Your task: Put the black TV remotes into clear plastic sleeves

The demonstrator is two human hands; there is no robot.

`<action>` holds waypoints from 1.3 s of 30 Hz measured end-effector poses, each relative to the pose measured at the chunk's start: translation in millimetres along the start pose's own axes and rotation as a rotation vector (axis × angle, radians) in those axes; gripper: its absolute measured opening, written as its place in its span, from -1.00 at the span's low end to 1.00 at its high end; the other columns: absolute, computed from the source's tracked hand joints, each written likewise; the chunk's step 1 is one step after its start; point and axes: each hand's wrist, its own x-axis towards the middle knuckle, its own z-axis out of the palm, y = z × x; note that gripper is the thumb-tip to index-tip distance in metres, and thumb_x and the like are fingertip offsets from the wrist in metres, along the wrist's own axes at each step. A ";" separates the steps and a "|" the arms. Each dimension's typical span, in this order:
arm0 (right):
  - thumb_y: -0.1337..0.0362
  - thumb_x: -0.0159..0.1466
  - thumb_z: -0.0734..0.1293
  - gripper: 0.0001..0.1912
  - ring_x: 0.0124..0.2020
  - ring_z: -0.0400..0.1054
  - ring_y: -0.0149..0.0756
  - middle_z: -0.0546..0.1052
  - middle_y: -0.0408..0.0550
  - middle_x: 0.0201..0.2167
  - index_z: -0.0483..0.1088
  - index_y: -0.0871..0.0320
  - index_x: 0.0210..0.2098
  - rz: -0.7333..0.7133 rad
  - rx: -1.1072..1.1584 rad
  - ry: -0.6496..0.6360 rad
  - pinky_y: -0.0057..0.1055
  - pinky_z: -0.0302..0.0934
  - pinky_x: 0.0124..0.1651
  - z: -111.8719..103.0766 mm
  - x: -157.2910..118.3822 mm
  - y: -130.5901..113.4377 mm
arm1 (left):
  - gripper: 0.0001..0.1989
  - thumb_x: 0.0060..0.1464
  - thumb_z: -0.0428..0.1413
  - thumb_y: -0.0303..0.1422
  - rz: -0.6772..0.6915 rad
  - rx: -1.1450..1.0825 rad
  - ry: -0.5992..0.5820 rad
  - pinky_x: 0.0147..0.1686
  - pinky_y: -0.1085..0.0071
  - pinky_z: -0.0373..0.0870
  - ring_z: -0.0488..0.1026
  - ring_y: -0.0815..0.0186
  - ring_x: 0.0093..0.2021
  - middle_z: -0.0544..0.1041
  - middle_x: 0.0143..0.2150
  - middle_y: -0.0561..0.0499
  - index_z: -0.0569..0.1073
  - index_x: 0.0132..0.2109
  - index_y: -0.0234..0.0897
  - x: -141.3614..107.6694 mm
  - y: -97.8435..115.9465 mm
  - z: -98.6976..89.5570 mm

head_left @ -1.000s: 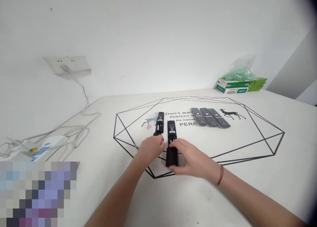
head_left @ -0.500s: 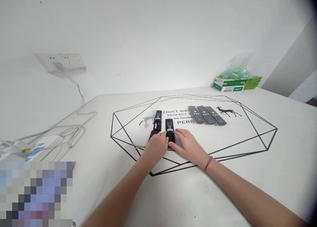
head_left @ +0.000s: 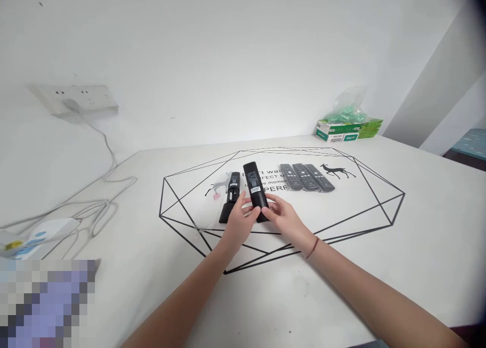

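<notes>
A black remote (head_left: 254,182), its labelled back facing up, is gripped near its lower end by both hands. My left hand (head_left: 241,217) pinches it from the left, and my right hand (head_left: 283,216) holds its right edge, thumb on the surface. Just left of it lies a second black remote (head_left: 234,180) with its battery compartment uncovered; a black cover piece (head_left: 227,212) is at its lower end, partly behind my left hand. To the right, three wrapped remotes (head_left: 305,177) lie side by side on the table.
Green and white boxes (head_left: 337,129) with a clear plastic bag (head_left: 349,105) on top stand at the back right of the white table (head_left: 326,297). Cables and a power strip (head_left: 45,236) lie at the left, under a wall socket (head_left: 76,99). A blurred patch covers the lower left.
The held remote has come up off the table and tilts, in both hands now. The whole view has shifted slightly, with the scene moving left.
</notes>
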 end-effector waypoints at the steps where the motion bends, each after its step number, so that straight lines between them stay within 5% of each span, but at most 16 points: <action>1: 0.18 0.15 0.32 -0.52 -0.18 0.42 -0.22 0.52 0.01 -0.21 0.23 0.16 0.04 0.000 0.072 -0.023 -0.18 0.25 -0.03 -0.5 0.3 -0.9 | -0.39 0.05 0.09 -0.34 0.013 -0.030 -0.020 -0.01 0.29 0.35 0.38 0.22 0.04 0.33 0.14 -0.17 0.13 0.24 -0.26 0.3 1.4 -1.1; 5: 0.17 0.11 0.37 -0.55 -0.14 0.41 -0.22 0.51 0.02 -0.17 0.29 0.15 -0.03 -0.036 0.141 -0.081 -0.18 0.25 0.00 -3.4 1.7 -1.2 | -0.57 0.05 0.08 -0.33 0.126 -0.052 -0.113 0.05 0.30 0.30 0.36 0.25 0.06 0.43 0.07 -0.06 0.32 0.10 -0.24 0.7 2.4 -4.2; 19: 0.14 0.17 0.30 -0.62 -0.12 0.40 -0.21 0.49 0.03 -0.11 0.29 0.14 -0.06 -0.006 0.111 -0.046 -0.22 0.31 -0.09 -1.3 -1.2 -5.9 | -0.67 0.00 0.13 -0.29 0.113 0.012 -0.022 -0.10 0.33 0.37 0.43 0.28 -0.11 0.51 -0.11 -0.10 0.37 -0.07 -0.31 -0.1 4.6 -3.6; 25: 0.29 0.09 0.33 -0.46 -0.07 0.36 -0.18 0.43 0.02 -0.01 0.21 0.10 0.07 -0.056 -0.179 -0.139 -0.21 0.30 -0.08 1.4 -6.6 -8.4 | -0.67 -0.02 0.15 -0.22 0.015 0.031 -0.004 -0.24 0.35 0.41 0.46 0.30 -0.24 0.52 -0.19 -0.10 0.36 -0.12 -0.30 -3.0 0.1 -0.9; 30: 0.28 0.09 0.31 -0.43 -0.14 0.39 -0.20 0.46 0.03 -0.10 0.11 0.11 0.08 -0.019 -0.263 -0.014 -0.20 0.29 -0.09 6.0 -9.8 -2.8 | -0.68 0.02 0.09 -0.13 0.095 0.224 -0.033 -0.30 0.42 0.39 0.45 0.34 -0.30 0.51 -0.20 -0.04 0.37 -0.17 -0.27 -11.2 7.9 1.7; 34: 0.35 0.09 0.18 -0.72 -0.34 0.45 -0.23 0.47 0.05 -0.18 0.24 0.15 -0.17 0.216 0.103 -0.030 -0.29 0.32 -0.35 6.7 -8.9 -6.2 | -0.67 0.18 -0.13 -0.13 0.241 0.503 -0.014 -0.20 0.38 0.34 0.44 0.30 -0.23 0.51 -0.21 -0.02 0.38 -0.15 -0.22 -1.9 14.8 -17.1; 37: 0.38 0.02 0.17 -0.76 -0.38 0.45 -0.25 0.47 0.06 -0.18 0.28 0.18 -0.27 0.270 0.332 -0.052 -0.37 0.28 -0.43 4.1 -8.6 -10.3 | -0.65 0.22 -0.22 -0.24 0.252 0.848 0.201 -0.05 0.28 0.25 0.36 0.18 -0.02 0.45 -0.06 -0.14 0.33 0.00 -0.25 14.5 11.3 -48.1; 39: 0.39 0.00 0.17 -0.74 -0.42 0.42 -0.27 0.48 0.03 -0.25 0.30 0.19 -0.28 0.281 0.410 -0.068 -0.41 0.24 -0.47 1.8 -9.1 -11.7 | -0.64 0.19 -0.18 -0.23 0.135 1.044 0.312 -0.07 0.22 0.25 0.30 0.06 0.04 0.39 -0.01 -0.26 0.33 -0.01 -0.32 25.2 4.1 -70.4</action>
